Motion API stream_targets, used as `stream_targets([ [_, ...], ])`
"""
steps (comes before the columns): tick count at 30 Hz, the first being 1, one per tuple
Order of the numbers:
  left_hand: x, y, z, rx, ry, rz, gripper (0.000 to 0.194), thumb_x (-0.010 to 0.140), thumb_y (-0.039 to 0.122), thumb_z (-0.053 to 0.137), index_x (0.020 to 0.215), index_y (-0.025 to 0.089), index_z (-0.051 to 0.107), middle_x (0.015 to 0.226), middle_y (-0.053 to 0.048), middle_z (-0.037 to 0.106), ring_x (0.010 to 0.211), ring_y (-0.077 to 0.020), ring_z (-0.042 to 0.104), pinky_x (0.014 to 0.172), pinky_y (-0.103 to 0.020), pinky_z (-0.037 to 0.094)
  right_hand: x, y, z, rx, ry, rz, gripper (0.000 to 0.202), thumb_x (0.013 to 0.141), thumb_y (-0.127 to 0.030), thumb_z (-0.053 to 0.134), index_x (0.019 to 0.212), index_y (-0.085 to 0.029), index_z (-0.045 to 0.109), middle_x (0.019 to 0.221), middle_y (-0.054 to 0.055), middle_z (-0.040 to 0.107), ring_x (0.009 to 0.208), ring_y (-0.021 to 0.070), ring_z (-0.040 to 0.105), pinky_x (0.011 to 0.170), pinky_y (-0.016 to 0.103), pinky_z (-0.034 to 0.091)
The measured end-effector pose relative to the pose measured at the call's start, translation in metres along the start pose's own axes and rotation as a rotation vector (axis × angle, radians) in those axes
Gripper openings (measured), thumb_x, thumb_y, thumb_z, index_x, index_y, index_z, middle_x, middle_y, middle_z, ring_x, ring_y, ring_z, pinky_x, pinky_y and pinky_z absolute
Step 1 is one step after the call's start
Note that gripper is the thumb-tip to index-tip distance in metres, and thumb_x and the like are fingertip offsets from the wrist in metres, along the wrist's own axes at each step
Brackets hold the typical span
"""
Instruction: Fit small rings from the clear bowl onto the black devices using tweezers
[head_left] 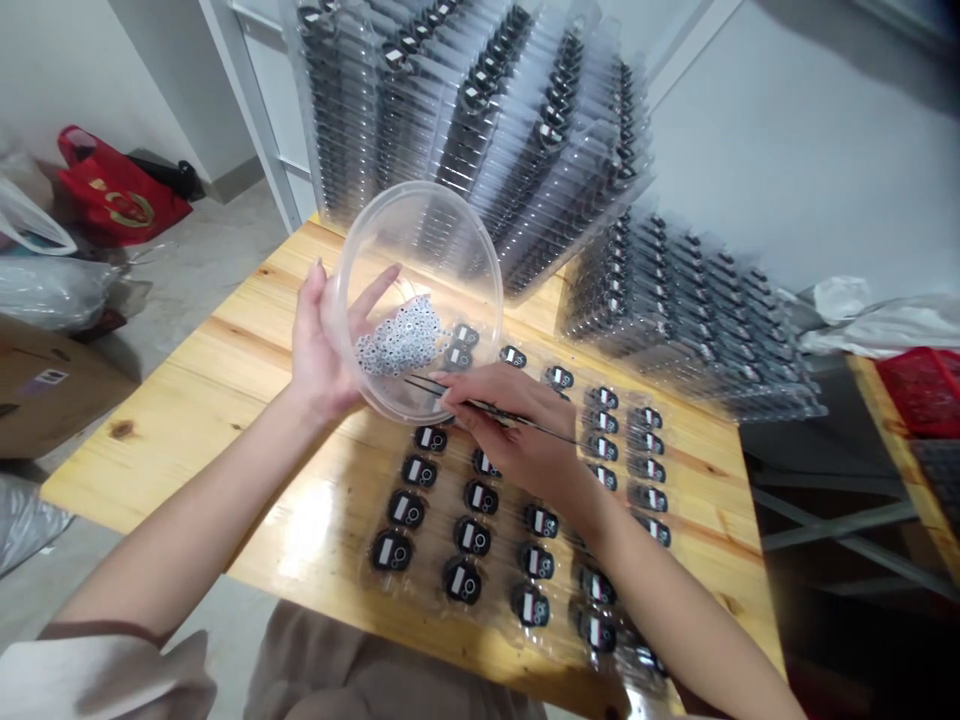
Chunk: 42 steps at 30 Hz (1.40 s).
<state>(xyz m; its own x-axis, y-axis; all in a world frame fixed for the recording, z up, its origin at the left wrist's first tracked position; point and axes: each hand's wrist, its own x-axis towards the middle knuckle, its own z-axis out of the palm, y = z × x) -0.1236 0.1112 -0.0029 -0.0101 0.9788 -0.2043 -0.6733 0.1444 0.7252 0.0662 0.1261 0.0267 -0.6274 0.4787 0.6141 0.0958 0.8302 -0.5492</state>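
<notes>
My left hand point(319, 345) grips a clear round plastic tub point(420, 200) from its left side and underneath, tilted so that its mouth faces me. Many tiny whitish ring-like pieces point(405, 335) lie heaped inside it. A pair of dark tweezers point(487, 408) is pinched in my right hand point(517, 415), the tips at the tub's lower rim. Whether the tips hold a piece is too small to tell. Below my hands a clear plastic tray point(442, 520) carries rows of small black oval devices point(407, 508), each with a white rectangle and a ring. My right hand hides some of them.
A tall stack of filled clear trays point(480, 110) rises behind the tub, and a lower stack point(675, 300) stands to its right, both on the wooden table point(187, 430). On the floor at left are a red bag point(120, 190) and a cardboard box point(60, 385).
</notes>
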Motion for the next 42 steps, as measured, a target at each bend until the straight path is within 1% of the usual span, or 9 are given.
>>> stream_targets([
  [7,0.0,0.0,0.002,-0.006,0.008,-0.008,0.081,0.077,0.073,0.03,0.141,0.023,0.034,0.126,-0.017,0.058,0.111,-0.0449,0.056,0.081,-0.066,0.047,0.001,-0.002,0.002,0.001,0.003,0.011,0.019,0.086,-0.01,0.057,0.094,-0.026,0.064,0.092,-0.001,0.073,0.086,0.0124,0.069,0.078,0.028,0.057],
  [15,-0.001,0.0,0.002,-0.008,0.012,-0.01,0.08,0.077,0.072,0.034,0.14,0.022,0.037,0.118,-0.015,0.062,0.112,-0.0426,0.057,0.087,-0.063,0.048,-0.001,-0.003,0.002,0.005,0.032,0.058,0.018,0.085,-0.009,0.059,0.092,-0.025,0.062,0.09,-0.001,0.073,0.086,0.0119,0.069,0.077,0.026,0.058],
  [22,0.001,0.001,0.0,0.004,0.058,-0.01,0.085,0.073,0.075,0.038,0.14,0.023,0.037,0.124,-0.016,0.058,0.118,-0.0445,0.052,0.089,-0.064,0.046,-0.002,-0.002,-0.009,0.051,0.132,0.249,0.019,0.082,-0.011,0.063,0.091,-0.028,0.063,0.089,-0.002,0.072,0.09,0.0148,0.069,0.079,0.03,0.058],
  [24,0.0,0.001,0.0,-0.001,0.046,-0.018,0.086,0.072,0.075,0.038,0.141,0.023,0.036,0.128,-0.016,0.056,0.118,-0.0455,0.051,0.087,-0.065,0.046,-0.002,-0.004,-0.01,0.036,0.118,0.218,0.018,0.082,-0.011,0.062,0.09,-0.027,0.063,0.089,-0.002,0.072,0.089,0.0141,0.069,0.078,0.028,0.059],
  [28,-0.002,0.001,0.002,0.005,0.016,-0.036,0.089,0.072,0.077,0.037,0.144,0.026,0.029,0.129,-0.017,0.055,0.114,-0.0482,0.052,0.078,-0.067,0.049,0.0,-0.007,-0.005,-0.017,0.031,0.07,0.018,0.084,-0.009,0.06,0.091,-0.025,0.061,0.09,-0.002,0.073,0.085,0.0111,0.069,0.077,0.025,0.057],
  [32,-0.003,0.001,0.004,0.01,0.003,-0.016,0.087,0.074,0.075,0.034,0.143,0.023,0.03,0.129,-0.016,0.055,0.115,-0.0445,0.052,0.085,-0.063,0.048,0.001,-0.003,-0.001,-0.048,-0.056,-0.068,0.023,0.084,-0.005,0.058,0.096,-0.025,0.059,0.092,-0.001,0.073,0.091,0.011,0.068,0.08,0.026,0.057],
  [34,-0.002,0.0,0.003,0.013,-0.012,-0.006,0.085,0.077,0.074,0.03,0.143,0.021,0.029,0.129,-0.016,0.056,0.113,-0.042,0.054,0.087,-0.063,0.046,0.001,-0.001,-0.001,-0.05,-0.062,-0.097,0.023,0.084,-0.004,0.057,0.096,-0.023,0.059,0.094,0.0,0.073,0.093,0.0115,0.068,0.08,0.026,0.057],
  [37,-0.001,0.0,0.002,0.015,-0.028,-0.001,0.082,0.08,0.073,0.025,0.144,0.021,0.028,0.125,-0.017,0.057,0.105,-0.0402,0.058,0.083,-0.065,0.045,0.002,0.0,0.0,-0.041,-0.063,-0.118,0.022,0.083,-0.002,0.056,0.095,-0.019,0.059,0.094,0.004,0.073,0.094,0.013,0.068,0.081,0.027,0.057],
  [42,-0.001,0.001,0.001,0.017,-0.034,-0.002,0.085,0.079,0.074,0.026,0.145,0.021,0.025,0.125,-0.018,0.058,0.104,-0.0423,0.058,0.08,-0.065,0.046,0.003,0.0,0.001,-0.066,-0.085,-0.121,0.021,0.084,-0.003,0.055,0.096,-0.021,0.059,0.093,0.003,0.073,0.092,0.0133,0.068,0.08,0.028,0.057],
])
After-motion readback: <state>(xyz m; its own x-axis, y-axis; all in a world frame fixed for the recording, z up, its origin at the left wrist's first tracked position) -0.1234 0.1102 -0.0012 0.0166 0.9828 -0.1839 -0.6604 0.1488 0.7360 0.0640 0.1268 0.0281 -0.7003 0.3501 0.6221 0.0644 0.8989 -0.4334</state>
